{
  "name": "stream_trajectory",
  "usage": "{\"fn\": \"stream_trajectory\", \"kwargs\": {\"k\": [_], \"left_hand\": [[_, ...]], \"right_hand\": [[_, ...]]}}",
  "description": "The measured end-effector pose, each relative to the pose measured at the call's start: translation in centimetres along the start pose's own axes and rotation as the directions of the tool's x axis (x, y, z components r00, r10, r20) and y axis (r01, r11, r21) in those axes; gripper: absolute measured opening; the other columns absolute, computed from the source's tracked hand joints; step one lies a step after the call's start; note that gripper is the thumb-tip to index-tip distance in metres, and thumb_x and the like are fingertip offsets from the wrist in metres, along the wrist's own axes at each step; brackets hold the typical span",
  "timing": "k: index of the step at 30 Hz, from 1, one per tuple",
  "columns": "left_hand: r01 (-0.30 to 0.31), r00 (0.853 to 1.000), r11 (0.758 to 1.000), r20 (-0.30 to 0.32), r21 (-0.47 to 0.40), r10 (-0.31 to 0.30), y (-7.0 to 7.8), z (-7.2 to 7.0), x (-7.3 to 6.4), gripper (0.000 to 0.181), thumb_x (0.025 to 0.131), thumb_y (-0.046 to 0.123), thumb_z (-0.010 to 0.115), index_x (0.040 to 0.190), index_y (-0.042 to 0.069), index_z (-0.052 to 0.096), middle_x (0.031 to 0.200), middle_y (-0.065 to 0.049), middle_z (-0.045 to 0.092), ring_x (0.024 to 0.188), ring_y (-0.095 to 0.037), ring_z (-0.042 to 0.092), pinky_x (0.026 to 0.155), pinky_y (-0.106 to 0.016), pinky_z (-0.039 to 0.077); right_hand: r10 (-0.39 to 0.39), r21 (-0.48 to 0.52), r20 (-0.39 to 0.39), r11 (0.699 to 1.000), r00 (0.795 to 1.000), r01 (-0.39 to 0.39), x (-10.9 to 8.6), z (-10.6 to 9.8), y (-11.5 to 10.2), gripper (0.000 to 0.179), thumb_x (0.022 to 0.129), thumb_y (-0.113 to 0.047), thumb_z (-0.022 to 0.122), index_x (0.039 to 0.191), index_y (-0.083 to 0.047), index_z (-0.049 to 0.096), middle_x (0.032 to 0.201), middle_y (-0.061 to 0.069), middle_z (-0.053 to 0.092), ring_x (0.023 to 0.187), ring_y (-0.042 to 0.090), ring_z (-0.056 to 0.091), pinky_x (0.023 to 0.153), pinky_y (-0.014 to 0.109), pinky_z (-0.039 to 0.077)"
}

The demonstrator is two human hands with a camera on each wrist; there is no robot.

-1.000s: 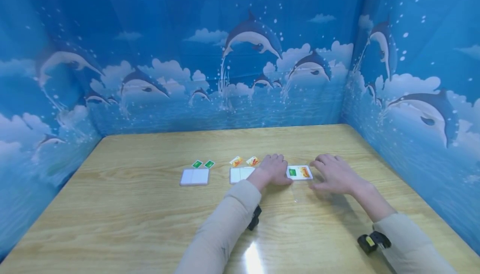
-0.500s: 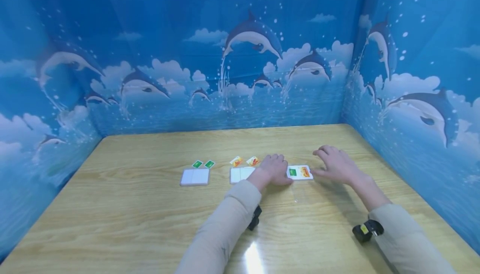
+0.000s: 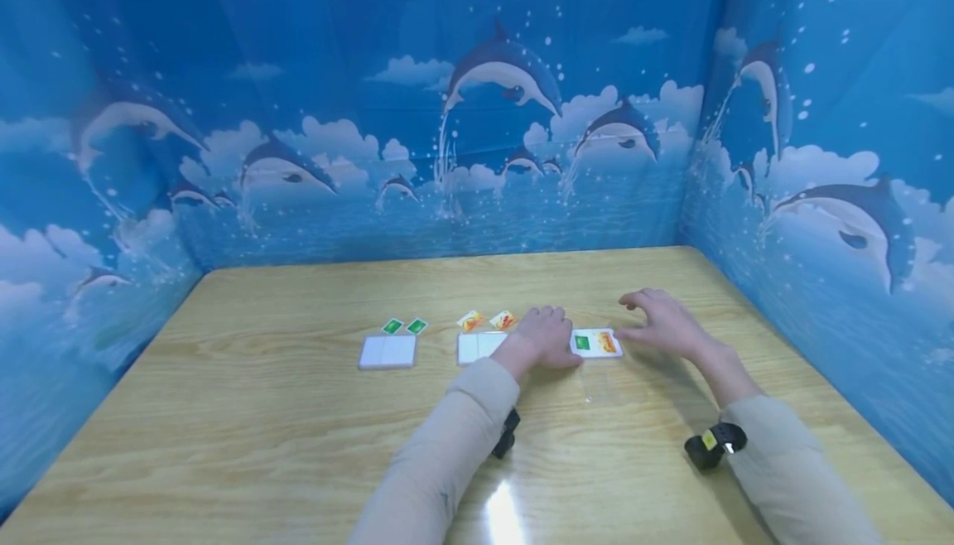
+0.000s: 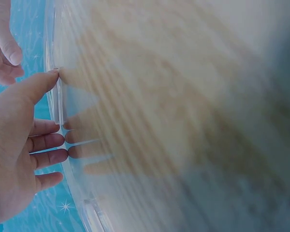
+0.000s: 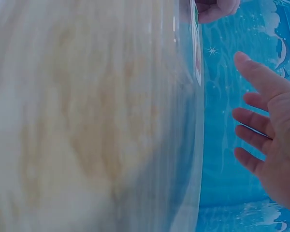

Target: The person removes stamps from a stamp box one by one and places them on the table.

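A flat white card case on the wooden table shows a green card and an orange card side by side. My left hand covers its left end. In the left wrist view its thumb touches the near edge of the case, and its fairly straight fingers come down at the left end. Just beyond the right end of the case hovers my right hand, fingers spread and thumb extended toward the orange card. Nothing is between those fingers in the right wrist view.
A second white case lies left of my left hand, partly behind the wrist, and a third case farther left. Two loose orange cards and two green cards lie behind them. Dolphin-print curtains border the table.
My right hand has moved slightly back and its wrist leftward, with the thumb now close to the case's right end. The left hand and the cards have not moved.
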State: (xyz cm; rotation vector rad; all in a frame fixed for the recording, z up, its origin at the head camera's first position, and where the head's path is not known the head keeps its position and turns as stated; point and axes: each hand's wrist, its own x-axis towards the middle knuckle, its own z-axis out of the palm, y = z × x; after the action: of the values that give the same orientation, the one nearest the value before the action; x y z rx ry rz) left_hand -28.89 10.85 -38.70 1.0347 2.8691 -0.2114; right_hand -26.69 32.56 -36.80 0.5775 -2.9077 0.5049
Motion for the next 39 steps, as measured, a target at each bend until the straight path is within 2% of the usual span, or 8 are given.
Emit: {"fn": "stream_trajectory", "kwargs": {"k": [7, 12, 16, 25, 32, 39], "left_hand": [[0.002, 1.0, 1.0, 0.008, -0.008, -0.002, -0.1, 0.0, 0.0, 0.065, 0.087, 0.061, 0.046, 0.13, 0.013, 0.051, 0.133, -0.004, 0.046, 0.123, -0.02, 0.041, 0.105, -0.035, 0.029], [0.005, 1.0, 1.0, 0.008, -0.001, -0.005, -0.1, 0.0, -0.1, 0.064, 0.087, 0.061, 0.046, 0.129, 0.014, 0.052, 0.13, -0.004, 0.048, 0.12, -0.019, 0.042, 0.103, -0.034, 0.03], [0.002, 1.0, 1.0, 0.004, -0.007, -0.002, -0.2, 0.1, -0.1, 0.064, 0.087, 0.061, 0.047, 0.129, 0.013, 0.051, 0.129, -0.004, 0.048, 0.12, -0.019, 0.042, 0.104, -0.035, 0.03], [0.002, 1.0, 1.0, -0.005, 0.005, -0.002, -0.2, 0.1, -0.1, 0.063, 0.087, 0.061, 0.047, 0.127, 0.013, 0.053, 0.128, -0.003, 0.049, 0.118, -0.019, 0.044, 0.101, -0.034, 0.032], [-0.004, 1.0, 1.0, -0.003, -0.001, 0.004, 0.0, -0.1, -0.4, 0.061, 0.087, 0.059, 0.047, 0.127, 0.013, 0.053, 0.13, -0.004, 0.048, 0.121, -0.019, 0.042, 0.103, -0.035, 0.031], [0.0, 1.0, 1.0, -0.013, -0.003, 0.0, 0.0, -0.1, -0.3, 0.06, 0.087, 0.059, 0.047, 0.126, 0.013, 0.053, 0.127, -0.003, 0.049, 0.118, -0.019, 0.043, 0.102, -0.034, 0.031]], "right_hand": [[0.093, 0.184, 0.153, 0.976, 0.984, -0.121, 0.7, 0.4, 0.5, 0.055, 0.083, -0.03, 0.069, 0.12, 0.008, 0.053, 0.112, 0.023, 0.057, 0.103, 0.037, 0.053, 0.087, 0.052, 0.042], [0.134, 0.231, 0.231, 0.954, 0.964, -0.189, 1.1, 0.9, 0.8, 0.053, 0.083, -0.033, 0.069, 0.118, 0.003, 0.055, 0.103, 0.013, 0.059, 0.095, 0.026, 0.054, 0.081, 0.042, 0.045], [0.145, 0.26, 0.272, 0.941, 0.951, -0.218, 1.4, 1.5, 0.9, 0.054, 0.082, -0.035, 0.07, 0.117, 0.003, 0.055, 0.1, 0.01, 0.059, 0.091, 0.022, 0.054, 0.079, 0.038, 0.045], [0.08, 0.273, 0.289, 0.948, 0.954, -0.162, 1.9, 1.9, 0.5, 0.051, 0.077, -0.029, 0.074, 0.112, 0.004, 0.057, 0.099, 0.01, 0.059, 0.091, 0.023, 0.053, 0.082, 0.041, 0.043], [0.084, 0.246, 0.308, 0.955, 0.948, -0.164, 1.8, 2.1, 0.4, 0.05, 0.076, -0.029, 0.076, 0.11, 0.003, 0.058, 0.098, 0.009, 0.056, 0.089, 0.023, 0.049, 0.08, 0.04, 0.041], [0.064, 0.261, 0.295, 0.954, 0.953, -0.145, 1.7, 1.8, 0.5, 0.051, 0.074, -0.033, 0.076, 0.106, 0.003, 0.059, 0.094, 0.008, 0.057, 0.086, 0.023, 0.05, 0.078, 0.039, 0.041]]}}
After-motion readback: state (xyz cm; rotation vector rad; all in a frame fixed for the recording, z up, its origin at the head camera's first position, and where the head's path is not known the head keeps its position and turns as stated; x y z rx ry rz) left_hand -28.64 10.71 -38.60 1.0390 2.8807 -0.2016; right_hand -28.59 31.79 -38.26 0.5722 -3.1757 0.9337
